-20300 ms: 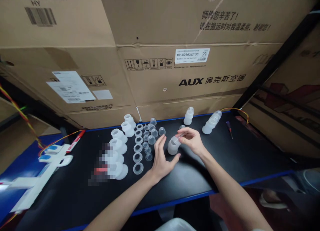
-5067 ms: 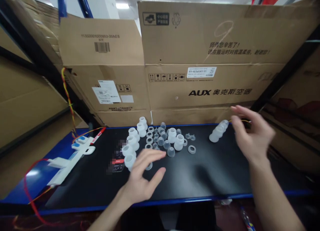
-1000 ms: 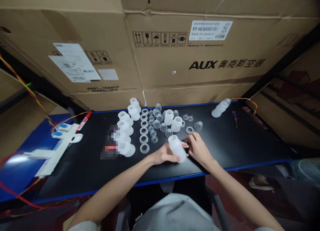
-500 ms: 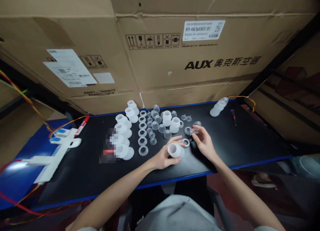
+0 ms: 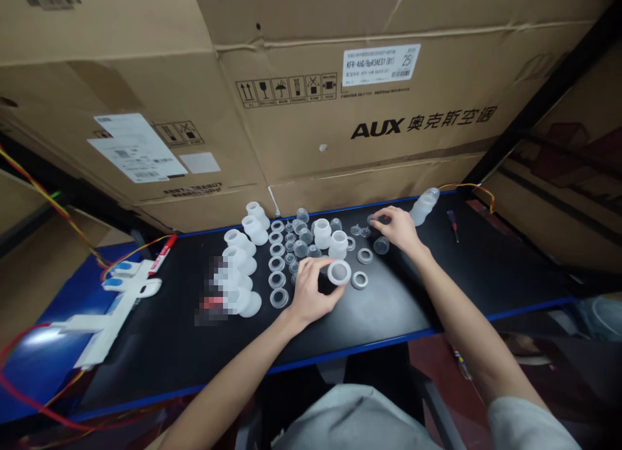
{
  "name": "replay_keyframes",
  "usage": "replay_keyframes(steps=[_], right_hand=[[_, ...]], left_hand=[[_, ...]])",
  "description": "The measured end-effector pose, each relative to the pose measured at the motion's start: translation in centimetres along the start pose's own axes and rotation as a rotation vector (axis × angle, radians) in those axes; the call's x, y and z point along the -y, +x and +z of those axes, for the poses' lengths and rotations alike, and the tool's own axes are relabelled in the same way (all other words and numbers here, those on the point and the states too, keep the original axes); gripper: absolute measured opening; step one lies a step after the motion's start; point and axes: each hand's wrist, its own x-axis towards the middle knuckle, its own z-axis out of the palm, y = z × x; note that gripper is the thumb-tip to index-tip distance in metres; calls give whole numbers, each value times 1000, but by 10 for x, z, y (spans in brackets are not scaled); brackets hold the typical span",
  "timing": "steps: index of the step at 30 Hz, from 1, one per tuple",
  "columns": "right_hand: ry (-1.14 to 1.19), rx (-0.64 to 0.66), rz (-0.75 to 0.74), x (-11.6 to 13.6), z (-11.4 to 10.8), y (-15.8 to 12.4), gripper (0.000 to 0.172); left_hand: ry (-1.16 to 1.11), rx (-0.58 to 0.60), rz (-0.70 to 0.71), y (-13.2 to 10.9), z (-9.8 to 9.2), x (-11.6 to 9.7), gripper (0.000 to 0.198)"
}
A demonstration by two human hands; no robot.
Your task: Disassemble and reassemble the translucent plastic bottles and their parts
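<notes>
My left hand (image 5: pixel 315 288) is closed around a small white translucent bottle (image 5: pixel 339 273), its open round mouth turned up toward me. Farther back and to the right, my right hand (image 5: pixel 396 226) has its fingertips pinched on a small clear piece (image 5: pixel 371 220), mostly hidden by the fingers. Below that hand lies a clear dome cap (image 5: pixel 381 245). Two ring collars, a nearer one (image 5: pixel 359 280) and a farther one (image 5: pixel 365 255), lie between my hands. Two clear nipples (image 5: pixel 360 231) rest left of my right fingertips. Two white bottles (image 5: pixel 338 244) stand behind my left hand.
Several white bottles (image 5: pixel 241 264) line the left, beside a column of ring collars (image 5: pixel 276 264) and several clear domes (image 5: pixel 305 235). An assembled bottle (image 5: pixel 424 207) and a screwdriver (image 5: pixel 453 225) lie at the right. A large carton (image 5: pixel 291 132) backs the table; a power strip (image 5: pixel 116 314) sits left.
My right hand has moved away from the ring collar toward the back of the table. My left hand has shifted slightly back, turning the bottle's mouth more toward me.
</notes>
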Motion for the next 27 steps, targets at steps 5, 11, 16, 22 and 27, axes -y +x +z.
replay_keyframes(steps=[5, 11, 16, 22, 27], right_hand=[[-15, 121, 83, -23, 16, 6, 16], [106, 93, -27, -39, 20, 1, 26], [103, 110, -35, -42, 19, 2, 26], [107, 87, -89, -30, 8, -7, 45], [-64, -459, -64, -28, -14, -9, 46]], left_hand=[[129, 43, -33, 10, 4, 5, 83], [220, 98, 195, 17, 11, 6, 70], [237, 42, 193, 14, 15, 8, 60], [287, 10, 122, 4, 17, 14, 58], [266, -21, 135, -1, 16, 24, 77]])
